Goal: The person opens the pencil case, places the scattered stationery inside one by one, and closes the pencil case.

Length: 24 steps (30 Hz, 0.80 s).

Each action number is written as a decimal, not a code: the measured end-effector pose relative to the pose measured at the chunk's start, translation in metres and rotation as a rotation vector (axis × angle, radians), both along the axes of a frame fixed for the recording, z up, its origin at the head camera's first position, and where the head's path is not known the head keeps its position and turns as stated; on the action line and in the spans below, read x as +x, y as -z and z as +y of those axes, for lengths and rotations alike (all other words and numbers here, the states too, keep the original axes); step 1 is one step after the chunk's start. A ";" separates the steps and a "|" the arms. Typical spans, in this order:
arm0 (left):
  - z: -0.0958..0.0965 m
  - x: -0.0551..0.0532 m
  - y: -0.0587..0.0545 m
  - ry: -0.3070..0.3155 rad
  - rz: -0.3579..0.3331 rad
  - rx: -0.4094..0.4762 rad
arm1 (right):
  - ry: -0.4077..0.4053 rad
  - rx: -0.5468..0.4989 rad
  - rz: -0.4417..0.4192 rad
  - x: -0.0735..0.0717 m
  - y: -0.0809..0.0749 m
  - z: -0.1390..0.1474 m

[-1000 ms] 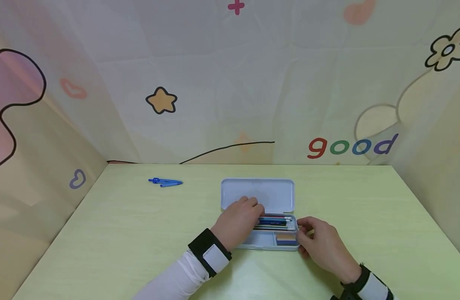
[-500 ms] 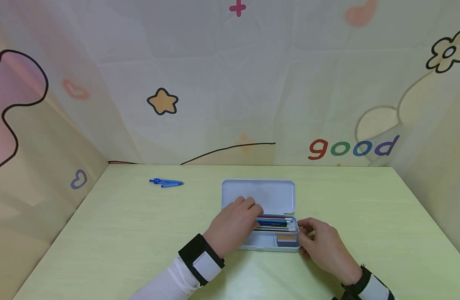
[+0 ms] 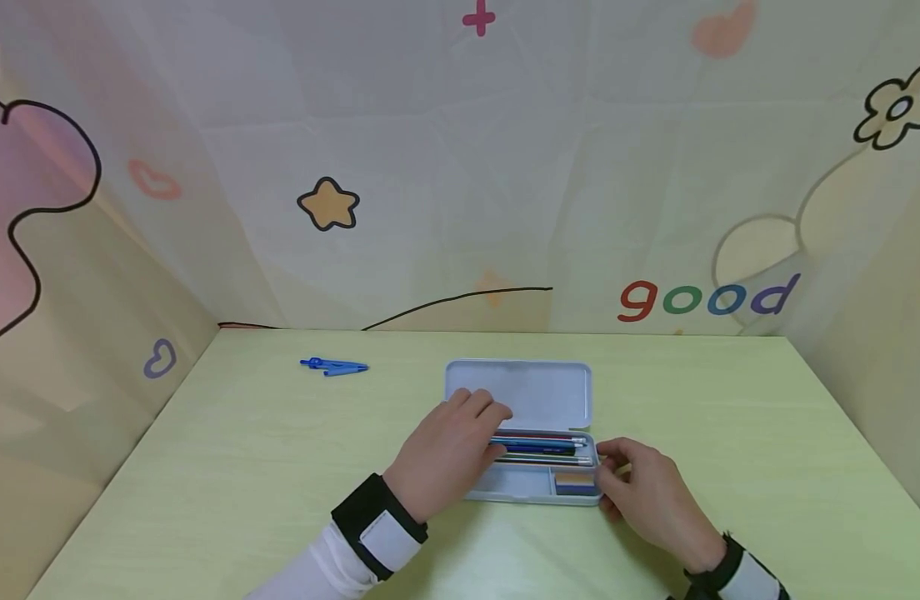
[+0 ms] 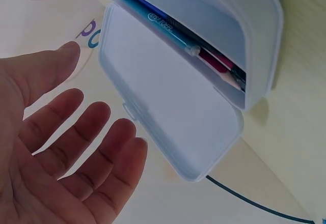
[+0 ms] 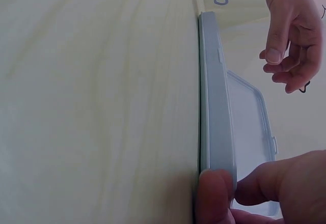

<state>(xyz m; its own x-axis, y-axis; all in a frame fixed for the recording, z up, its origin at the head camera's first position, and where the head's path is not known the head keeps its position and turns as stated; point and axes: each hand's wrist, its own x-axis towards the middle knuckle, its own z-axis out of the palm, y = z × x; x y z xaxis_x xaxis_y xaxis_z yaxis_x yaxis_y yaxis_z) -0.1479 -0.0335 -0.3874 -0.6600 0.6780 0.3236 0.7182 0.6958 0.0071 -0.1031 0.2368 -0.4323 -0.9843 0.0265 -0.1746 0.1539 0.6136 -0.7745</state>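
Observation:
A light blue pencil case (image 3: 516, 483) lies on the table with its lid (image 3: 535, 392) folded back. Inside are several pencils and pens (image 3: 546, 447), plus an eraser (image 3: 575, 481) in the small front compartment at right. My left hand (image 3: 447, 450) hovers over the case's left part, hiding it in the head view. Its fingers (image 4: 97, 127) are relaxed and spread, holding nothing, apart from the case in both wrist views. My right hand (image 3: 647, 493) pinches the right end of the case, thumb and fingers (image 5: 214, 196) on its wall.
A blue drawing compass (image 3: 334, 366) lies toward the back left of the pale table (image 3: 205, 483). Behind the table hangs a printed cloth backdrop (image 3: 430, 150), and more cloth stands at both sides.
My left hand has drawn back to the left across the case, uncovering more of the pencils. The right hand stays on the case's right end.

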 end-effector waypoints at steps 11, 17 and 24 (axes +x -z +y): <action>-0.021 -0.001 -0.005 -0.048 -0.014 0.053 | 0.005 0.007 -0.007 0.000 -0.001 -0.001; -0.036 -0.004 -0.004 -0.053 0.014 0.101 | 0.005 0.006 -0.005 0.001 -0.001 -0.001; -0.052 -0.009 -0.004 -0.083 0.021 0.108 | 0.009 -0.002 -0.008 0.001 -0.002 -0.001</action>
<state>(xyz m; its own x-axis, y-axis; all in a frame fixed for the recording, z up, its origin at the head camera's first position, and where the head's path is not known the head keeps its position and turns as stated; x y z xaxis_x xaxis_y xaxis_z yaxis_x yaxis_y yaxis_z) -0.1567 -0.0859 -0.3834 -0.7046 0.5821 0.4058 0.6593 0.7485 0.0710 -0.1023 0.2354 -0.4307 -0.9826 0.0347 -0.1824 0.1653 0.6109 -0.7743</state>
